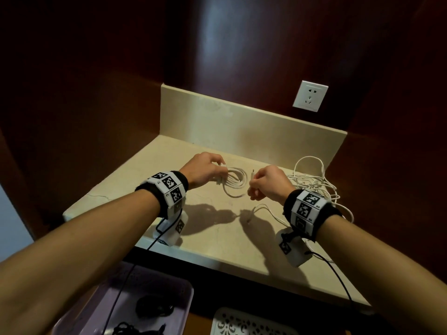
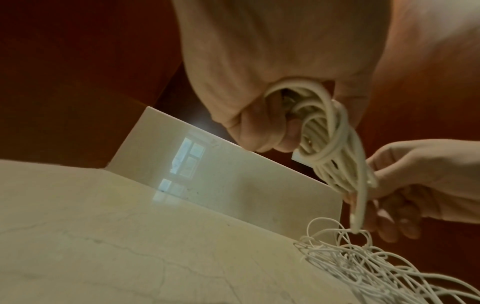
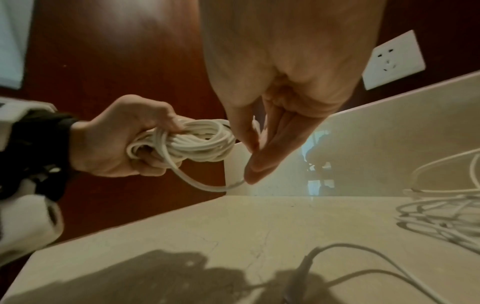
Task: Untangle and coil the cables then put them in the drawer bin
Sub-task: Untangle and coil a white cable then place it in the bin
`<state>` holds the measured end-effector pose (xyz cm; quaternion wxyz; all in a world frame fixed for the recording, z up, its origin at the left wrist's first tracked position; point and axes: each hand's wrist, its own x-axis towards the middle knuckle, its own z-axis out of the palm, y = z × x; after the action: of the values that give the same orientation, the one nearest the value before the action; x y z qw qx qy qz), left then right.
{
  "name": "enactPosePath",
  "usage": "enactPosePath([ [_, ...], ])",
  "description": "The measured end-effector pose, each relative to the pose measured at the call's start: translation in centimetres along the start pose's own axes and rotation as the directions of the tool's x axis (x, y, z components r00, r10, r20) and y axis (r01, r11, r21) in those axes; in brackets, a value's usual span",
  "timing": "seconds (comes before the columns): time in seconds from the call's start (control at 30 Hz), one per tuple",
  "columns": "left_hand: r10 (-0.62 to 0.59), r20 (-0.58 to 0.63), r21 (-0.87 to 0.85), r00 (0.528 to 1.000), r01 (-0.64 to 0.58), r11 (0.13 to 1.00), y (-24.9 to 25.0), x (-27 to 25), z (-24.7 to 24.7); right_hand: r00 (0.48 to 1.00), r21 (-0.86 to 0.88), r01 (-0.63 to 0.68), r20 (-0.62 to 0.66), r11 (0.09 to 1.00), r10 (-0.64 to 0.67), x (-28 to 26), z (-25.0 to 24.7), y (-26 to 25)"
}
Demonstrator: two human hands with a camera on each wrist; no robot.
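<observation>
Left hand [image 1: 202, 170] is raised above the worktop [image 1: 217, 238], fingers [image 3: 145, 160] curled round a bundle of white coiled cable [image 1: 233, 181]; the loops hang clear of the surface. Right hand [image 1: 268, 183] is just beside it, thumb and fingers pinching the free end of that same cable [image 3: 207, 185], which runs in a short slack arc between the two hands. A loose tangle of thinner white cables [image 1: 314, 184] lies on the worktop at the right rear corner, close to the backsplash [image 1: 242, 122] and reaching the right edge. One strand with a plug end [image 1: 251, 213] trails across the middle, under the right wrist. Bare worktop remains at front and left, up to the near edge. Below that edge sits a lilac drawer bin [image 1: 183, 293] holding dark items. A wall socket [image 1: 310, 96] is mounted above the backsplash.
</observation>
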<state>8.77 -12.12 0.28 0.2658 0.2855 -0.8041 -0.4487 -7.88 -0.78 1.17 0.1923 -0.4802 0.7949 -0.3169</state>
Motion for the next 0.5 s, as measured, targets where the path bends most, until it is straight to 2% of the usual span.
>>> enactPosePath([
  [0.13,0.002,0.164,0.034,0.987,-0.008,0.999,0.0,-0.4,0.2,0.999,0.235,0.044,0.012,0.971,-0.048,0.5,-1.0,-0.2],
  [0.23,-0.037,0.228,0.021,0.973,0.033,0.999,-0.1,-0.5,0.2,0.987,0.255,0.132,0.058,0.958,-0.152,-0.2,-1.3,-1.1],
  [0.37,-0.058,0.322,0.116,0.945,0.021,0.993,0.5,-0.7,0.8,0.973,0.292,0.195,0.064,0.936,-0.223,-0.6,-0.5,-1.8],
  [0.43,-0.078,0.321,0.144,0.944,0.033,0.989,0.5,-0.8,1.2,0.967,0.315,0.21,0.071,0.926,-0.244,-0.7,-0.2,-1.9],
  [0.5,-0.095,0.264,0.165,0.96,0.052,0.985,0.0,-0.6,1.3,0.964,0.325,0.231,0.051,0.917,-0.261,-0.8,-0.4,-1.7],
])
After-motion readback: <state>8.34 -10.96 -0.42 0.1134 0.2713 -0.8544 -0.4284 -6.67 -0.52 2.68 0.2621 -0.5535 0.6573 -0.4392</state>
